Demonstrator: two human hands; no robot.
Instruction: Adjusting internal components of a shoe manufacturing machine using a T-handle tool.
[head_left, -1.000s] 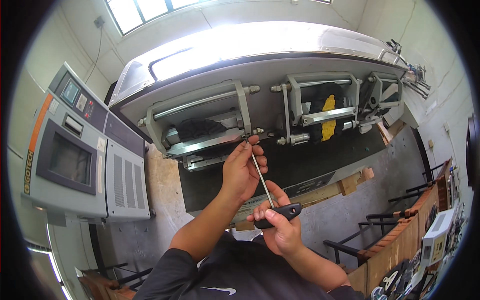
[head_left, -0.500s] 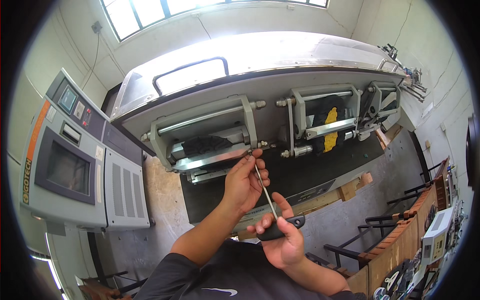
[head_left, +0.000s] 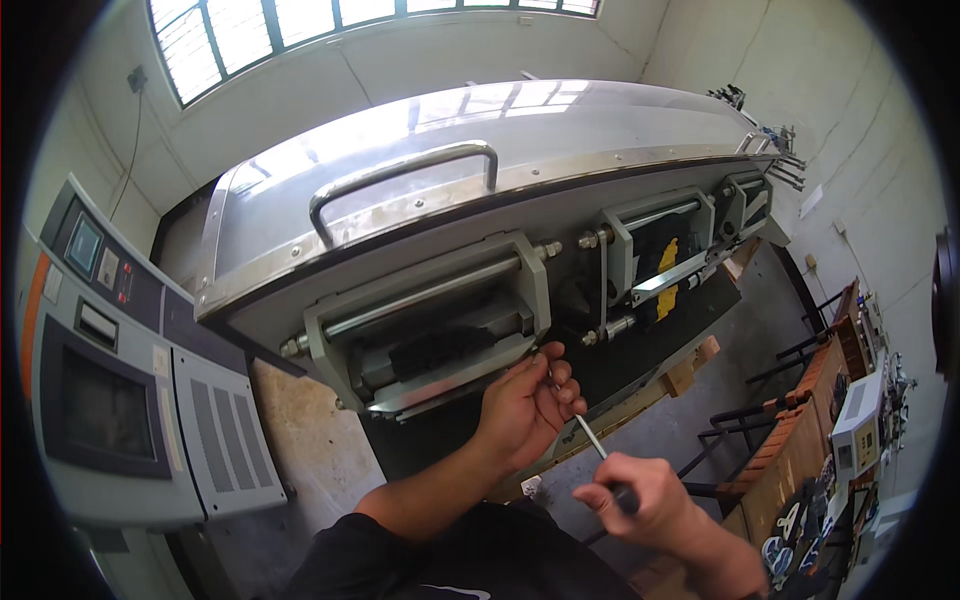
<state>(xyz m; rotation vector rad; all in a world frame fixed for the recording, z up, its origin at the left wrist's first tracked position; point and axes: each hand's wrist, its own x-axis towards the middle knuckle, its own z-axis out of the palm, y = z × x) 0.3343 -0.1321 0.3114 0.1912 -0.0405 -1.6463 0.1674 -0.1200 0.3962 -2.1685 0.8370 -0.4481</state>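
Note:
My left hand (head_left: pixel 530 405) is closed round the front of a T-handle hex key (head_left: pixel 592 437), its fingers pinching close to the tip. The tip meets the lower right corner of the left metal clamp frame (head_left: pixel 535 285), though my fingers hide the exact contact. My right hand (head_left: pixel 650 505) wraps round the black crosswise handle of the same key, lower and to the right. A dark, ridged black piece (head_left: pixel 440 350) lies inside the left clamp frame. In the neighbouring clamp frame (head_left: pixel 618 245) sits a black and yellow shoe-like piece (head_left: pixel 668 262).
A clear cover with a metal handle (head_left: pixel 400 170) tops the machine. A grey control cabinet (head_left: pixel 225 430) with screens stands on the left. On the right are a wooden bench (head_left: pixel 805 425), a white instrument box (head_left: pixel 862 420) and scattered tools. A window (head_left: pixel 300 30) is behind.
My view has shifted closer to the left clamp. My right hand has gone from spread fingers under the handle to a closed grip on it. The left hand stays at the clamp corner.

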